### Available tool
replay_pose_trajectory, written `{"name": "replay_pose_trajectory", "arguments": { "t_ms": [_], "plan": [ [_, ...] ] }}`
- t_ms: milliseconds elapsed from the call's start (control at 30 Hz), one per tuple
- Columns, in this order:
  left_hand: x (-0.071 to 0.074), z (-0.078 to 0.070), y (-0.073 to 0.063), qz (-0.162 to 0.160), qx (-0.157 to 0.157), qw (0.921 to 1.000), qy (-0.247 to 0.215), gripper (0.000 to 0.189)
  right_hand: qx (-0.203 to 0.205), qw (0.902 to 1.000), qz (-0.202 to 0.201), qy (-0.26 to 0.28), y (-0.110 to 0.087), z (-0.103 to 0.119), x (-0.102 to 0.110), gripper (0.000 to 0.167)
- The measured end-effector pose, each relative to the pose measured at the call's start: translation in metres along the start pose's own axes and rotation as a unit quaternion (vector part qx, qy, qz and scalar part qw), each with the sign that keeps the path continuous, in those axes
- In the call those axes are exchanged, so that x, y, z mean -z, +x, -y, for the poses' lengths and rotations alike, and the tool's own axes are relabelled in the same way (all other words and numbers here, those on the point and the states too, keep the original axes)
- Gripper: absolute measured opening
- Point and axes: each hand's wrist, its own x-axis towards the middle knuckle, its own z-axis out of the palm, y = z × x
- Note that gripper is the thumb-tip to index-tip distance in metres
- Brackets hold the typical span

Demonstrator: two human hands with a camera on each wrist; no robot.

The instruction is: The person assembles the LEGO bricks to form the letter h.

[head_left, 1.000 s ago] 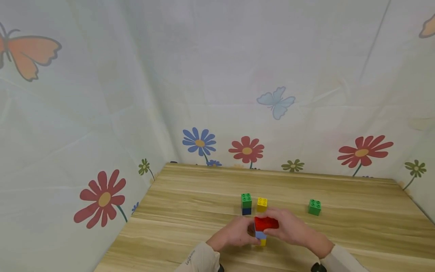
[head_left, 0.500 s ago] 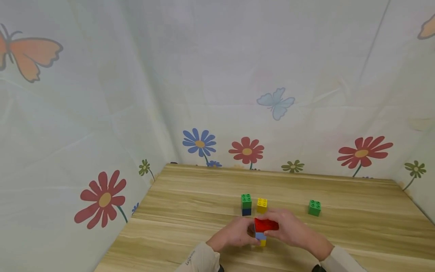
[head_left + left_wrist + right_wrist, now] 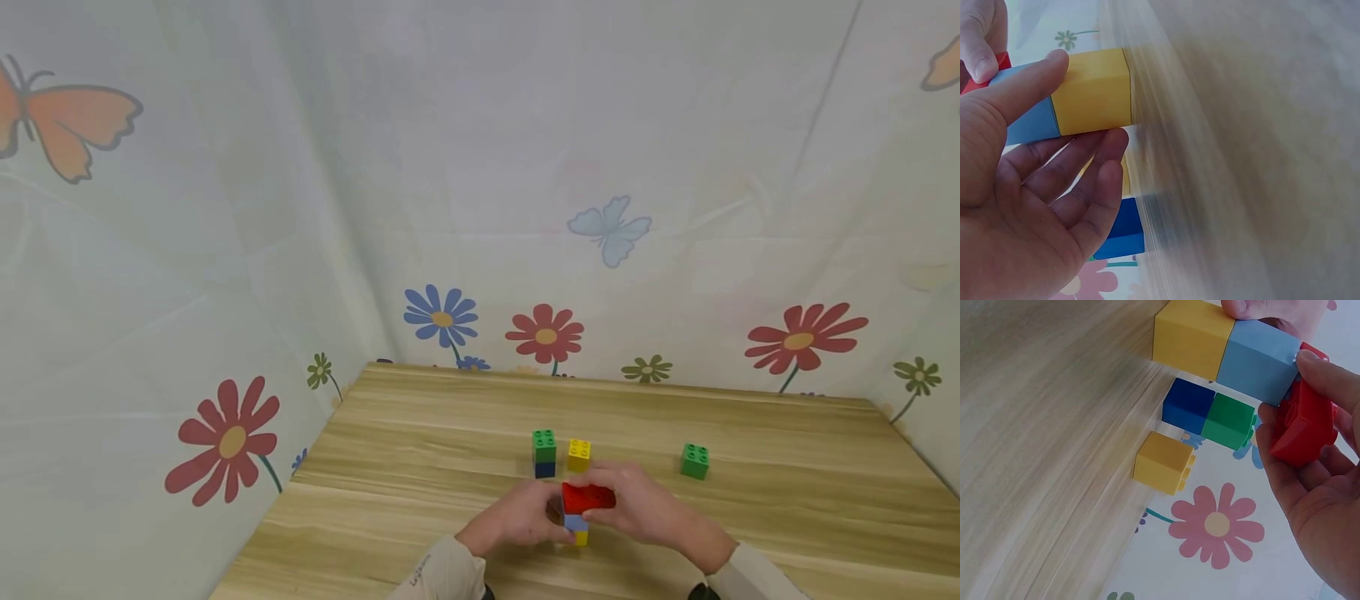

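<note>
Near the front of the table, a yellow brick [image 3: 1094, 90] carries a light blue brick [image 3: 1258, 361]. My left hand [image 3: 519, 515] grips this pair from the left, its thumb across both bricks and its fingers on the opposite side. A longer red brick [image 3: 1308, 425] sits at the top of the light blue one and sticks out to the right. Thumb and fingers of my right hand [image 3: 637, 506] pinch the red brick on opposite sides. The right wrist view shows studs on its outer face.
Just beyond the hands stand a green brick [image 3: 543, 446] on a dark blue brick [image 3: 544, 470], and a single yellow brick [image 3: 578, 454] beside them. Another green brick [image 3: 694, 461] lies farther right on the wooden table [image 3: 420, 417]. A flowered curtain [image 3: 480, 167] encloses the back and sides.
Both hands keep their holds on the bricks. The whole head view has shifted down very slightly; no brick visibly moves on the table.
</note>
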Motion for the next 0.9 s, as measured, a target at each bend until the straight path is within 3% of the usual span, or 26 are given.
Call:
{"name": "replay_pose_trajectory", "arguments": {
  "t_ms": [900],
  "plan": [
    [0.0018,-0.0007,-0.0002,-0.009,-0.007,0.9999,0.004,0.030,0.000,1.0000,0.002,0.006,0.0027,0.0017,0.0009,0.032]
  ]
}}
